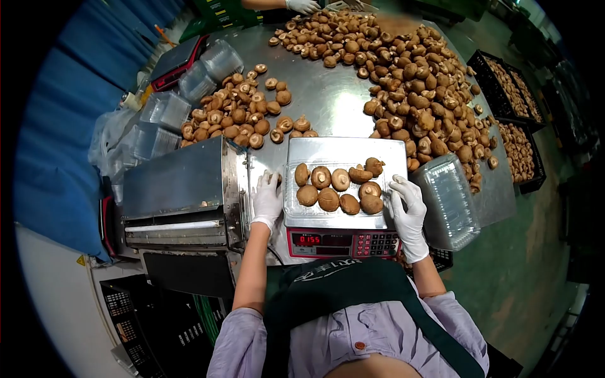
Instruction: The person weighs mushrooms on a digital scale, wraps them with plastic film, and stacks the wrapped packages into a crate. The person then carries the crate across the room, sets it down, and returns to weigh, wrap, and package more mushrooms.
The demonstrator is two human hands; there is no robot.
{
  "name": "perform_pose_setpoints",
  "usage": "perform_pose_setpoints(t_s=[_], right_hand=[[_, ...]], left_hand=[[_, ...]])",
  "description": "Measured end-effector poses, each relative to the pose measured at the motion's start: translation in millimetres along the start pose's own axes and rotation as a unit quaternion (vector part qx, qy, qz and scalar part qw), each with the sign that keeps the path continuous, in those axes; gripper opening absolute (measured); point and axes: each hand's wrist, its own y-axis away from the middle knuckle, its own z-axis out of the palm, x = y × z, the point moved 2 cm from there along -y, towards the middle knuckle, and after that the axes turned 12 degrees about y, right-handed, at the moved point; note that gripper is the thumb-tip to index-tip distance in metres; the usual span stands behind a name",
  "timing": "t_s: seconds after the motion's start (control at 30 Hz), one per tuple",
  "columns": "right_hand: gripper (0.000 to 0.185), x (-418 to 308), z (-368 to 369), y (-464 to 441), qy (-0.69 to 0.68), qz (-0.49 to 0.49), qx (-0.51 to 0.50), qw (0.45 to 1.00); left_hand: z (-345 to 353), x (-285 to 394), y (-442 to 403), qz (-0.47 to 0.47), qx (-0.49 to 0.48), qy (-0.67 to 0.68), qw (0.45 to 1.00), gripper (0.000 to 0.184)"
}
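A digital scale (343, 146) stands in front of me, its red display (310, 240) reading 0155. On its plate lies a clear plastic tray (291, 205) holding several brown shiitake mushrooms (328, 199), some caps up and some stems up. My left hand (268, 200), in a white glove, rests on the table at the scale's left side with fingers stretched and nothing in them. At the right edge of the plate is my gloved right hand (409, 214), fingers apart and slightly bent, holding nothing that I can see. Whether it touches the tray is unclear.
A large mushroom heap (422, 94) covers the right and back of the metal table (318, 94). A smaller pile (236, 113) lies left. Stacked clear trays (449, 201) stand right; more trays (165, 108) and a metal machine (173, 179) stand left. Another person's gloved hand (304, 6) is at the back.
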Motion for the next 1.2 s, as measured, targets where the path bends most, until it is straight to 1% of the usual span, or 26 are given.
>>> perform_pose_setpoints(t_s=[0.03, 0.1, 0.17, 0.23, 0.3, 0.37, 0.43, 0.47, 0.5, 0.53, 0.57, 0.63, 0.7, 0.73, 0.77, 0.8, 0.83, 0.87, 0.9, 0.93, 0.97, 1.03, 1.07, 1.1, 1.17, 1.2], right_hand=[[0.018, -0.4, -1.1, -0.4, 0.004, -0.004, 0.001, 1.000], [0.019, 0.5, -3.5, -4.7, 0.011, -0.010, -0.001, 1.000], [0.020, 1.3, -5.0, -11.8, 0.019, -0.015, -0.002, 1.000], [0.022, 1.2, -4.4, -22.6, 0.044, -0.025, -0.034, 0.998], [0.027, 3.2, 1.0, -33.0, 0.035, -0.011, -0.056, 0.998], [0.032, 4.4, 7.0, -43.7, 0.056, -0.043, -0.070, 0.995], [0.042, 2.1, 10.6, -54.3, 0.092, -0.081, -0.140, 0.983], [0.044, 4.5, 15.5, -57.3, 0.097, -0.100, -0.180, 0.974], [0.047, 4.0, 19.4, -59.2, 0.101, -0.119, -0.220, 0.963], [0.047, 0.9, 20.8, -59.2, 0.106, -0.120, -0.239, 0.958], [0.047, 1.9, 22.2, -60.0, 0.105, -0.121, -0.238, 0.958], [0.045, 8.2, 29.7, -62.8, 0.102, -0.122, -0.260, 0.952], [0.043, 14.8, 30.2, -65.7, 0.093, -0.136, -0.244, 0.956], [0.043, 17.2, 28.3, -65.5, 0.082, -0.131, -0.222, 0.963], [0.043, 18.5, 27.2, -65.3, 0.071, -0.127, -0.199, 0.969], [0.040, 17.2, 23.6, -63.4, 0.060, -0.110, -0.169, 0.978], [0.040, 14.4, 21.8, -61.1, 0.059, -0.111, -0.171, 0.977], [0.038, 12.6, 18.2, -59.6, 0.014, -0.066, -0.139, 0.988], [0.037, 8.6, 13.3, -58.0, -0.030, -0.020, -0.106, 0.994], [0.028, 1.0, 8.5, -54.7, -0.076, 0.040, -0.112, 0.990], [0.028, 3.8, 11.4, -49.1, -0.076, 0.040, -0.113, 0.990], [0.022, 14.6, 27.3, -38.0, 0.074, -0.078, -0.068, 0.992], [0.019, 16.2, 35.1, -34.9, 0.115, -0.083, -0.076, 0.987], [0.019, 19.3, 37.3, -31.9, 0.114, -0.083, -0.076, 0.987], [0.020, 18.8, 37.1, -29.3, 0.088, -0.083, -0.065, 0.991], [0.022, 16.0, 34.1, -30.4, 0.052, -0.051, -0.069, 0.995]], left_hand=[[4.1, -1.1, -2.6, 0.011, -0.001, 0.062, 0.998, 0.056], [-2.0, 8.9, -4.3, 0.011, 0.025, 0.041, 0.999, 0.054], [-2.7, 4.1, -11.6, 0.033, 0.066, 0.143, 0.987, 0.052], [-5.3, 4.8, -14.3, 0.055, 0.076, 0.140, 0.986, 0.050], [-0.5, 1.6, -16.8, 0.038, 0.038, 0.106, 0.993, 0.050], [0.4, 7.4, -15.4, 0.043, 0.022, 0.102, 0.994, 0.046], [-2.0, 14.8, -11.3, -0.064, -0.077, 0.098, 0.990, 0.042], [11.2, 3.2, -13.7, -0.081, -0.040, 0.136, 0.987, 0.040], [14.0, 0.4, -14.7, -0.077, -0.039, 0.134, 0.987, 0.040], [17.6, -4.0, -14.2, -0.090, -0.048, 0.162, 0.982, 0.037], [14.1, -1.0, -12.3, -0.102, -0.057, 0.190, 0.975, 0.040], [6.3, 6.4, -5.4, -0.099, -0.033, 0.159, 0.982, 0.036], [-0.4, 7.9, -5.1, 0.075, 0.051, 0.138, 0.986, 0.032], [-0.8, 4.2, -5.3, 0.001, 0.099, 0.188, 0.977, 0.034], [-9.4, 7.1, 0.2, 0.006, 0.167, 0.191, 0.967, 0.036], [-24.4, 18.0, 5.5, -0.013, 0.189, 0.255, 0.948, 0.039], [-39.7, 29.3, 12.0, -0.032, 0.210, 0.318, 0.924, 0.041], [-46.8, 34.7, 17.4, -0.007, 0.222, 0.382, 0.897, 0.041], [-56.2, 47.0, 25.7, 0.044, 0.246, 0.429, 0.868, 0.039], [-63.7, 61.4, 37.6, 0.056, 0.228, 0.443, 0.865, 0.039], [-68.7, 75.5, 49.1, 0.067, 0.211, 0.457, 0.861, 0.040], [-50.0, 75.3, 61.9, 0.105, 0.122, 0.321, 0.933, 0.045], [-40.8, 79.2, 66.7, 0.137, 0.086, 0.169, 0.972, 0.050], [-33.5, 82.6, 69.6, 0.139, 0.128, 0.259, 0.947, 0.054], [-38.1, 83.2, 69.8, 0.137, 0.099, 0.169, 0.971, 0.056], [-37.9, 78.1, 66.1, 0.133, 0.076, 0.242, 0.958, 0.057]])
